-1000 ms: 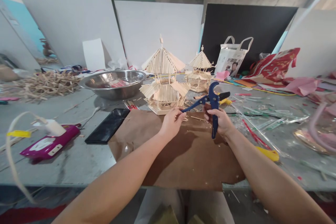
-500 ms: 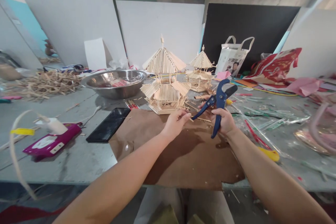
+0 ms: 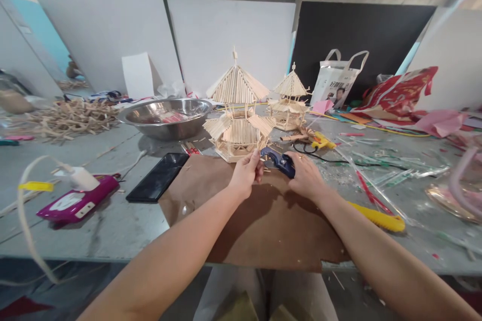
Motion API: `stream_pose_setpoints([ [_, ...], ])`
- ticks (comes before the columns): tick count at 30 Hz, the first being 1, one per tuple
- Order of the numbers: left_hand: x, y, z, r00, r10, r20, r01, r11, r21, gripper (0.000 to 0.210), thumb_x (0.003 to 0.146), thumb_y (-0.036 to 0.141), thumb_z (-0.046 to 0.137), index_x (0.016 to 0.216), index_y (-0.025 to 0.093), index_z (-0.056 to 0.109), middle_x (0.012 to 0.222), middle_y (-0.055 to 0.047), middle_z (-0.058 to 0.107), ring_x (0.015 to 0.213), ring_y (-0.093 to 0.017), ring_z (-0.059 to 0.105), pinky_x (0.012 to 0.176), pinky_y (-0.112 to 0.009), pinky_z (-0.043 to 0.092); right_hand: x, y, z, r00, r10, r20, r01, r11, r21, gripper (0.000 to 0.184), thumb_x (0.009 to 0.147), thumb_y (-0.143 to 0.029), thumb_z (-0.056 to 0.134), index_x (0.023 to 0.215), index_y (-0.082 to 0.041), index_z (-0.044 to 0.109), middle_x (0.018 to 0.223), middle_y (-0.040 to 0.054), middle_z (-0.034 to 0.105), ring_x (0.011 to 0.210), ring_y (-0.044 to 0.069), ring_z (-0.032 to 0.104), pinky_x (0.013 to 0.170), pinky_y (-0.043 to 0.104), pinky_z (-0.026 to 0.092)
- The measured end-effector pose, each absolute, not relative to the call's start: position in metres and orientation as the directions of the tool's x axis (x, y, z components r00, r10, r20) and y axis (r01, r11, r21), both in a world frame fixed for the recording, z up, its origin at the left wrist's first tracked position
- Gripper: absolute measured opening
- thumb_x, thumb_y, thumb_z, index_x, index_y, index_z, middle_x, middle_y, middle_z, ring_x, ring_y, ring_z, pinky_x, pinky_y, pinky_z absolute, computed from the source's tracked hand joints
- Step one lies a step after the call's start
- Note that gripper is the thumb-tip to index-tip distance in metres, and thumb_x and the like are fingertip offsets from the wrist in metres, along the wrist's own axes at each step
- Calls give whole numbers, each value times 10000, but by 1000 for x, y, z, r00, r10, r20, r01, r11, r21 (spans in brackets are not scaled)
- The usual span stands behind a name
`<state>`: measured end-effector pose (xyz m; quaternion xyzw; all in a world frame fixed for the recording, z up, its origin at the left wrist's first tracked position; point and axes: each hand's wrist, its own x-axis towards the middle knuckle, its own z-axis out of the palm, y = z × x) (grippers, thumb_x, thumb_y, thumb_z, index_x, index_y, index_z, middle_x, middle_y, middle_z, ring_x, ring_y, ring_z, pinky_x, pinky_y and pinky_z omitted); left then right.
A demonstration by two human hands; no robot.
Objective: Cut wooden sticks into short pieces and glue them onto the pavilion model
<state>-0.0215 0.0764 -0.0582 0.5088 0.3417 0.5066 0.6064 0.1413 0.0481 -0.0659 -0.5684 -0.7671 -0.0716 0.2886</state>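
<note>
Standing here, I see the person's two hands meet near the middle of the frame, over the brown sheet (image 3: 259, 241), which presumably lies there to spare the grey table (image 3: 146, 233) and catch scraps. The right hand (image 3: 307, 175) has its fingers wrapped around the handle end of the blue cutter (image 3: 279, 161), just right of centre. Held that way, the tool's curved head points left, and the palm, I would judge, has the leverage to squeeze. The left hand (image 3: 245, 175) is nearly closed, thumb and forefinger pinched together right beside that head, an arrangement suited to fine guiding. Whether anything thin is caught in the pinch I cannot tell; it is too small from here.

Just behind the hands, upper centre, stands the larger stick pavilion (image 3: 235, 133), upright and near enough to reach without leaning. The smaller stick pavilion (image 3: 289, 98) stands behind it to the right. The yellow glue gun (image 3: 323, 140) lies right of centre, its dark cord trailing right, on the right hand's side. The black phone (image 3: 158, 178) lies along the sheet's left edge, and the steel basin (image 3: 165, 123) sits behind it, both off to the side of the hands. The heap of sticks (image 3: 75, 119) is at the left of the frame, beyond the purple power strip (image 3: 79, 200).
</note>
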Motion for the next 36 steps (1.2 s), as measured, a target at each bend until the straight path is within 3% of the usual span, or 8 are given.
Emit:
stream_pose_setpoints([
  [8, -20, 74, -56, 240, 971, -6, -349, 92, 933, 370, 628, 508, 572, 601, 155, 465, 393, 58, 453, 278, -47, 374, 307, -175, 320, 139, 47, -67, -252, 800, 544, 926, 363, -105, 443, 636, -269, 522, 1054, -139, 450, 942, 122, 564, 878, 253, 490, 765, 351, 356],
  [18, -21, 74, -57, 329, 944, -15, -414, 158, 897, 316, 628, 458, 593, 636, 160, 488, 434, 46, 492, 306, -44, 391, 336, -174, 349, 138, 47, -67, -240, 808, 539, 940, 333, -80, 431, 679, -338, 498, 1047, -114, 471, 918, 127, 564, 870, 254, 493, 752, 342, 349],
  [25, -20, 75, -57, 303, 953, -13, -456, 157, 876, 303, 608, 421, 627, 635, 154, 486, 448, 57, 488, 311, -47, 408, 327, -171, 341, 139, 47, -67, -252, 795, 553, 933, 351, -79, 403, 688, -349, 495, 1029, -136, 466, 923, 121, 563, 877, 255, 488, 759, 346, 343],
  [36, -19, 74, -56, 279, 960, -22, -421, 143, 896, 313, 605, 435, 625, 641, 158, 483, 473, 62, 508, 302, -38, 412, 331, -170, 354, 140, 48, -68, -244, 802, 545, 935, 344, -87, 399, 648, -260, 502, 1029, -151, 452, 912, 114, 560, 874, 252, 488, 744, 344, 345],
])
